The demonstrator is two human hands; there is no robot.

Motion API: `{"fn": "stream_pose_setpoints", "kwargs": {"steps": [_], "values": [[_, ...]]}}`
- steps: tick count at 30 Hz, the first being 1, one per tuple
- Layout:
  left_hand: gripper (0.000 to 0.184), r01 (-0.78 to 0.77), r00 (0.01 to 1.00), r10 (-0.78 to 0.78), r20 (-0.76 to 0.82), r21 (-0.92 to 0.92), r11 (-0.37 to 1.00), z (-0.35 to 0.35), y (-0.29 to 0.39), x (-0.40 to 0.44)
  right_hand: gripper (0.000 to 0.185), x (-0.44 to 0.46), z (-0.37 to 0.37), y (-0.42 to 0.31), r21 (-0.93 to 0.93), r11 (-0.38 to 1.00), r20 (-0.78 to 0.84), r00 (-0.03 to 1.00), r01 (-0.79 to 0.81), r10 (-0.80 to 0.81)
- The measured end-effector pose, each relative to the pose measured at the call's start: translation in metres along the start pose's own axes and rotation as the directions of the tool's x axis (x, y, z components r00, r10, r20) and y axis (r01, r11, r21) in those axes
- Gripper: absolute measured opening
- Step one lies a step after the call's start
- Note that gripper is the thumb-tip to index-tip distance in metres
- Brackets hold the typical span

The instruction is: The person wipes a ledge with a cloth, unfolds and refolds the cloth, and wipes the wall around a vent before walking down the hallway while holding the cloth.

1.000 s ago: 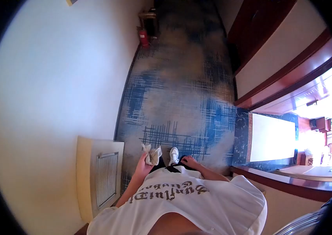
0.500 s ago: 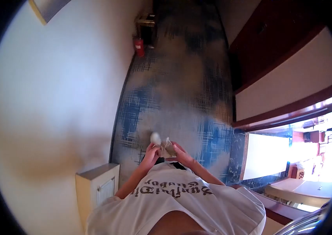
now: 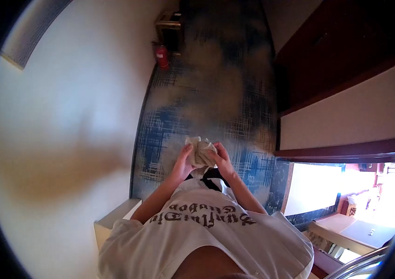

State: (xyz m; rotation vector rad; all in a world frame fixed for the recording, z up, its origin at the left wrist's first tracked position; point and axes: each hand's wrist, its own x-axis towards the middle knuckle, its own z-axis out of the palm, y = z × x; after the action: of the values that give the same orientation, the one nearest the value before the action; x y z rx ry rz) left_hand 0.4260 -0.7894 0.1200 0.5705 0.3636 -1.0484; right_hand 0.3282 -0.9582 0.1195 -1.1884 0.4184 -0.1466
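A crumpled beige cloth (image 3: pixel 201 152) is held in front of my waist, above the carpet. My left hand (image 3: pixel 183 161) grips its left side, with the thumb laid on top. On the other side, my right hand (image 3: pixel 222 158) pinches the right part between thumb and fingers. Folds cover the middle of the cloth, and most of my fingertips are hidden behind it. Just below it, my feet are largely out of sight.
A blue and beige patterned carpet (image 3: pixel 197 102) runs along the corridor. A red fire extinguisher (image 3: pixel 162 56) stands by the left wall beside a dark box-like stand (image 3: pixel 169 29). A pale boxy unit (image 3: pixel 113 216) is at lower left; a bright doorway (image 3: pixel 313 186) opens at right.
Both hands have moved forward and up, away from my body, with the cloth. It appears more spread between them. The view has shifted slightly, and the white shoe tip is no longer visible.
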Motion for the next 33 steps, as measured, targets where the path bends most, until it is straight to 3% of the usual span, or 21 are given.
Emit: {"fn": "stream_pose_setpoints", "kwargs": {"steps": [1,3,6,7,10,14,17,18,19,21,22,24,28,33], "values": [[0.054,0.002,1.000,-0.002,0.004,0.009,1.000,0.009,-0.009,0.015,0.018,0.005,-0.013,-0.010,0.005,1.000,-0.004,1.000,0.008,-0.008],[0.053,-0.187,0.976,0.217,-0.017,0.441,0.878,0.027,-0.035,0.037,0.017,-0.002,-0.041,-0.027,0.048,0.998,-0.025,0.999,-0.045,0.047],[0.056,-0.153,0.985,0.174,0.017,0.560,0.814,0.075,-0.076,0.075,0.013,-0.012,-0.120,-0.036,0.192,0.981,-0.146,0.989,0.041,-0.013],[0.056,-0.128,0.991,0.129,0.040,0.580,0.805,0.091,-0.096,0.091,0.013,-0.023,-0.147,-0.047,0.198,0.978,-0.197,0.980,0.070,-0.030],[0.054,-0.070,0.988,-0.047,0.150,0.685,0.726,0.158,-0.173,0.143,0.013,-0.067,-0.239,-0.079,0.544,0.814,-0.395,0.918,0.206,0.032],[0.057,0.004,0.925,-0.306,0.223,0.803,0.596,0.240,-0.297,0.185,0.021,-0.152,-0.350,-0.105,0.625,0.664,-0.549,0.836,0.410,0.001],[0.064,0.026,0.826,-0.497,0.264,0.865,0.501,0.266,-0.384,0.200,0.029,-0.229,-0.401,-0.094,0.577,0.587,-0.686,0.727,0.568,-0.028],[0.066,0.106,0.779,-0.587,0.219,0.877,0.468,0.283,-0.410,0.204,0.046,-0.247,-0.425,-0.075,0.533,0.569,-0.738,0.673,0.626,-0.048],[0.068,0.183,0.725,-0.667,0.171,0.886,0.425,0.299,-0.436,0.208,0.046,-0.268,-0.436,-0.081,0.495,0.549,-0.788,0.615,0.674,-0.044],[0.071,0.207,0.639,-0.758,0.130,0.920,0.332,0.322,-0.491,0.221,0.065,-0.307,-0.454,-0.109,0.392,0.522,-0.878,0.477,0.757,-0.032],[0.072,0.143,0.609,-0.783,0.127,0.953,0.267,0.337,-0.518,0.224,0.077,-0.327,-0.469,-0.111,0.370,0.504,-0.887,0.458,0.781,-0.057],[0.073,0.076,0.534,-0.836,0.128,0.977,0.198,0.355,-0.569,0.234,0.076,-0.352,-0.491,-0.109,0.301,0.488,-0.929,0.367,0.819,-0.043],[0.074,-0.020,0.247,-0.966,0.082,0.997,0.080,0.411,-0.689,0.228,0.072,-0.433,-0.551,-0.126,0.203,0.488,-0.969,0.247,0.849,-0.027],[0.067,-0.009,0.106,-0.989,-0.108,0.994,-0.109,0.479,-0.802,0.254,0.071,-0.479,-0.631,-0.147,0.056,0.498,-0.998,0.057,0.866,0.015]]}}
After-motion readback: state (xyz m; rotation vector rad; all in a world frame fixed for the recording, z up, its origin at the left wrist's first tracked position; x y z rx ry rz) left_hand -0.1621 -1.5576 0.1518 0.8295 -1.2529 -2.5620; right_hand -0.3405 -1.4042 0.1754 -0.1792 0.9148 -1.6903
